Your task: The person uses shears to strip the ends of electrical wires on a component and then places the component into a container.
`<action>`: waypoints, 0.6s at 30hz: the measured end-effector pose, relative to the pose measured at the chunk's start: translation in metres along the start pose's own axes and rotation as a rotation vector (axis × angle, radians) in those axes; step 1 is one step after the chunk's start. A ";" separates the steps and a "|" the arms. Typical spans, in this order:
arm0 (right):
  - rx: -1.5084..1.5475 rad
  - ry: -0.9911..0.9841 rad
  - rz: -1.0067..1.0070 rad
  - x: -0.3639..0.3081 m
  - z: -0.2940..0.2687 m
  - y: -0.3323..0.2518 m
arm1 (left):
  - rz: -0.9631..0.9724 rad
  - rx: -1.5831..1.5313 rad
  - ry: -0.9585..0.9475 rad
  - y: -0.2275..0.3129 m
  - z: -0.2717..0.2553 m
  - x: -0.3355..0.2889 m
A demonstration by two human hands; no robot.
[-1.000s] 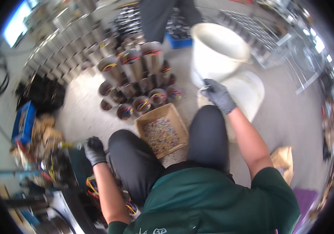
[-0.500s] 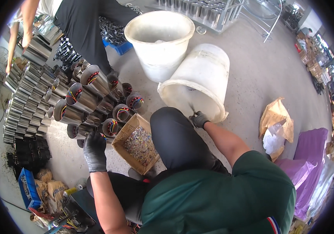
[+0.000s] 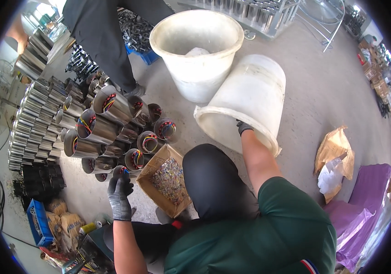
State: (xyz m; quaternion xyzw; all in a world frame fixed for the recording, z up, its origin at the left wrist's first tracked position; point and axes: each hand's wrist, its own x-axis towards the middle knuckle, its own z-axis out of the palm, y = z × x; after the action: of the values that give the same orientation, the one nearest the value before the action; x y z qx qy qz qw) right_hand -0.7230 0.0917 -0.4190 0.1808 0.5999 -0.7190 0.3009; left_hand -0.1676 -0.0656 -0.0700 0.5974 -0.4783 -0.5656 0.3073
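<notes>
My left hand [image 3: 121,196], in a grey glove, is beside the near end of a cluster of metal cylinders [image 3: 108,102]. Its fingers are curled next to a small piece with red and blue bits [image 3: 122,171]; whether they grip it is hard to make out. Coloured wires show inside the cylinders' open ends. My right hand [image 3: 244,126], gloved too, reaches into the mouth of a white plastic bucket [image 3: 255,86] lying on its side. How its fingers are set cannot be made out. Between my arms, a cardboard box [image 3: 151,168] holds many small multicoloured bits.
An upright white bucket [image 3: 197,75] with something pale inside stands behind the tipped one. At the far left a person [image 3: 97,39] handles cylinders beside a tall stack [image 3: 35,123]. A brown paper bag [image 3: 335,146] and purple sheeting [image 3: 364,192] lie on the right.
My right hand has gone farther into the tipped bucket's mouth. The left hand has drawn back slightly from the cylinders. My view has shifted, and the other person's arms have moved.
</notes>
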 end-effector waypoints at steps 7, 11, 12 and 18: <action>0.064 0.047 -0.021 0.024 0.018 -0.001 | -0.023 0.021 -0.017 -0.016 -0.014 0.009; 0.052 0.048 -0.041 0.031 0.013 0.005 | 0.028 0.045 -0.072 -0.011 -0.011 0.007; 0.047 0.049 -0.040 0.028 0.008 0.011 | 0.018 0.053 -0.077 -0.012 -0.013 0.007; -0.072 -0.034 -0.003 0.013 0.015 0.046 | 0.048 0.017 -0.118 -0.013 -0.020 0.005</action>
State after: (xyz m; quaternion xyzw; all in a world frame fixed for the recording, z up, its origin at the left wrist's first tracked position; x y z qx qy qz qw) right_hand -0.7018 0.0697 -0.4582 0.1568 0.6204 -0.7003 0.3164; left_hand -0.1462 -0.0690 -0.0799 0.5541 -0.5146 -0.5881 0.2869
